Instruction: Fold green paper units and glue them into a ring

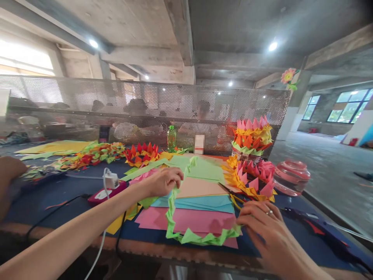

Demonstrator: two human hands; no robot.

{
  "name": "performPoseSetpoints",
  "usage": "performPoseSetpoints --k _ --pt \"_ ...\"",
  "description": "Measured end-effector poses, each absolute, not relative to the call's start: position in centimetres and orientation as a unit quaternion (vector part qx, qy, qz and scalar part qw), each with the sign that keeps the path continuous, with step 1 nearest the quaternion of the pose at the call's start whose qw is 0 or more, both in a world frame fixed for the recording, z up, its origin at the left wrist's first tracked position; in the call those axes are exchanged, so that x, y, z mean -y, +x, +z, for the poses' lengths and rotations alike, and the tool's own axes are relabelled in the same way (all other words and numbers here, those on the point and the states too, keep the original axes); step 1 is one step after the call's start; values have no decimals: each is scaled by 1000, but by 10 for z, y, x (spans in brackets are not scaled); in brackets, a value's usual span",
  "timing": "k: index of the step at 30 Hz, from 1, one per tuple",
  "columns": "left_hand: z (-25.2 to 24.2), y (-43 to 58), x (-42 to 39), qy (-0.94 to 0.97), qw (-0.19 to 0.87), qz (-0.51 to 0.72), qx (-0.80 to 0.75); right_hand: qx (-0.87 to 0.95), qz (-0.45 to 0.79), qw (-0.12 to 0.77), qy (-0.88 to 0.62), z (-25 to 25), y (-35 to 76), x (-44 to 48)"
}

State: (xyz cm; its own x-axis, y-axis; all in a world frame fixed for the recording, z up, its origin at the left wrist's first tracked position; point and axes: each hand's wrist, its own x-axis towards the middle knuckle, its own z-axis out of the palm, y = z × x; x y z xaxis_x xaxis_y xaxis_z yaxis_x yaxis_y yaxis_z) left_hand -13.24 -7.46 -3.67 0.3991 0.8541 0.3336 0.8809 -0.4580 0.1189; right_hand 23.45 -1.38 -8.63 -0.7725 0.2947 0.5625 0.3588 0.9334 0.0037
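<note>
A light green folded-paper garland (201, 238) with pointed tips hangs in a loose curve between my hands. My left hand (167, 180) is closed on it, with a short end sticking up past the fingers. At the garland's other end, my right hand (259, 221), wearing a ring, pinches the tip near the table's front edge. Beneath the garland lie stacked sheets of pink paper (198, 221), blue paper (195, 203), peach paper (198, 186) and green paper (201, 168).
Pink and yellow paper garlands (253, 181) lie at right beside a clear jar (292, 177) and a glue gun (314, 223). A power strip (107, 193) with cords sits left. Behind stand a green bottle (171, 139) and a perforated metal screen (163, 101). Another person's arm (10, 171) reaches in at far left.
</note>
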Motion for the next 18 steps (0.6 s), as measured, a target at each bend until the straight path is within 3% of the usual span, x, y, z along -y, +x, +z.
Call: performPoseSetpoints --k 11,18 --pt "-42 -78 32 -895 101 -36 433 950 10 293 -106 -103 171 40" --pt "-58 -54 19 -913 74 -48 399 964 21 239 -113 -121 159 49"
